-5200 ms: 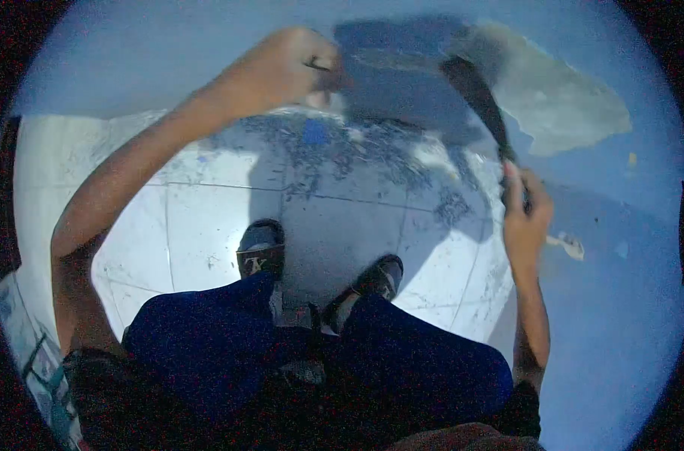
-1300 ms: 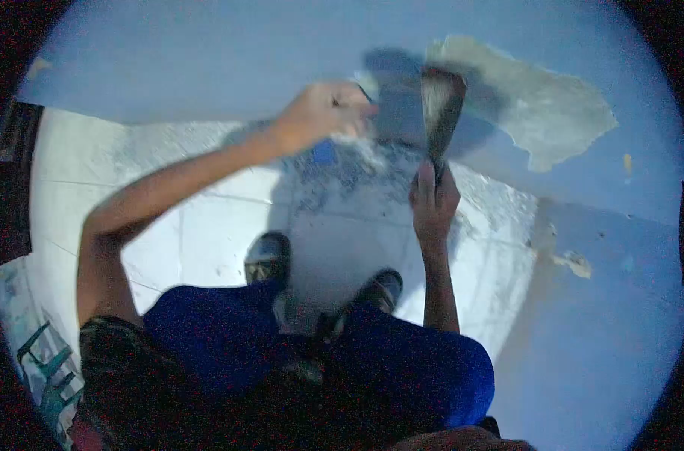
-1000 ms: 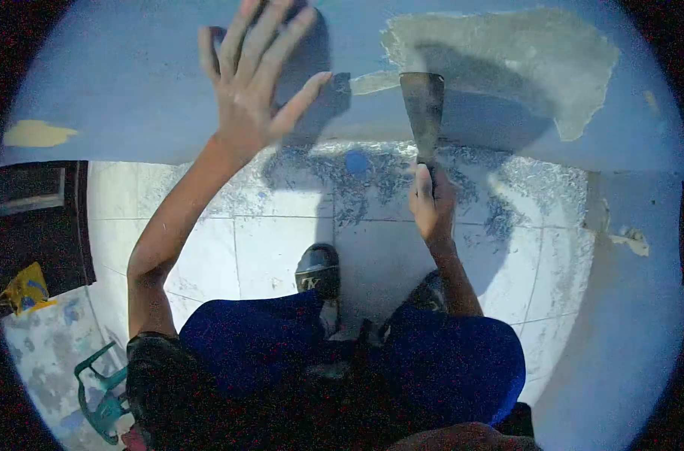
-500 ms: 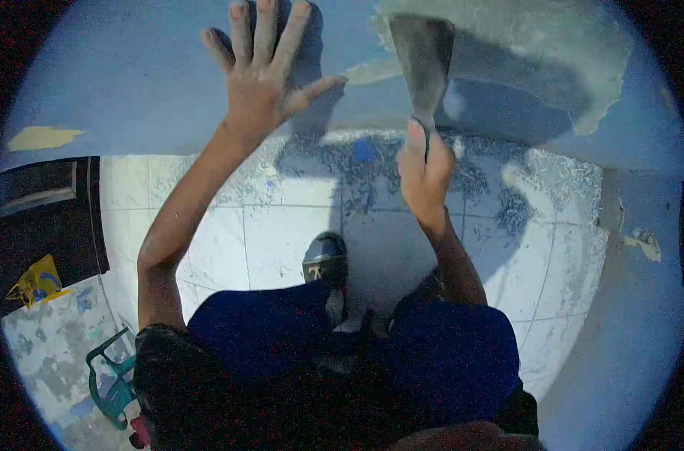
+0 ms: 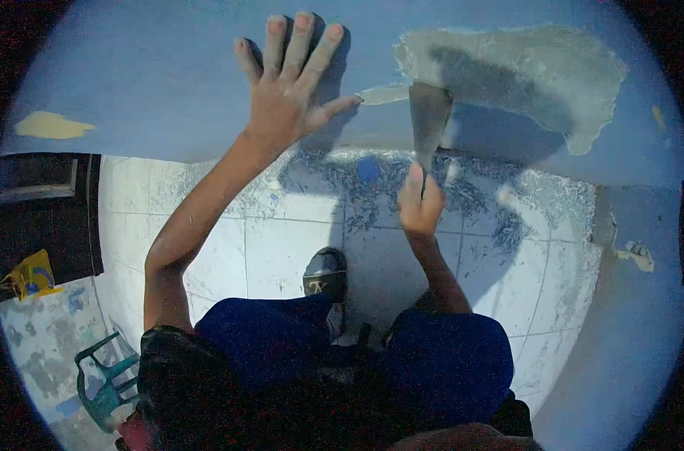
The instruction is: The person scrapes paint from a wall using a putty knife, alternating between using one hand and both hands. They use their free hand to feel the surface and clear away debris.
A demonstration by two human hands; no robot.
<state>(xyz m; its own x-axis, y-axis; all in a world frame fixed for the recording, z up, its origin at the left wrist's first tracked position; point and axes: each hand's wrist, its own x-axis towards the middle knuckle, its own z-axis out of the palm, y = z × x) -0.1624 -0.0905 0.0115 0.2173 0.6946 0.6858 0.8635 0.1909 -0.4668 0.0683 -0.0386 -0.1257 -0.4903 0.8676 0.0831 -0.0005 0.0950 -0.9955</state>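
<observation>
My left hand lies spread against the blue wall, its dusty fingers pointing up and the thumb reaching toward a narrow scraped strip. In my right hand is a putty knife, gripped by the handle with its wide blade upward. The blade's edge is by the lower left border of a bare grey patch where the blue paint is gone. A dark shadow falls across this patch.
Paint flakes litter the white tiled floor along the wall's foot. A shoe stands on the tiles. To the left are a green plastic chair, a yellow bag and a dark door. Another blue wall rises at right.
The putty knife has come down from the upper part of the patch to its lower edge, my right hand with it. My left hand stays on the wall; the view has shifted slightly.
</observation>
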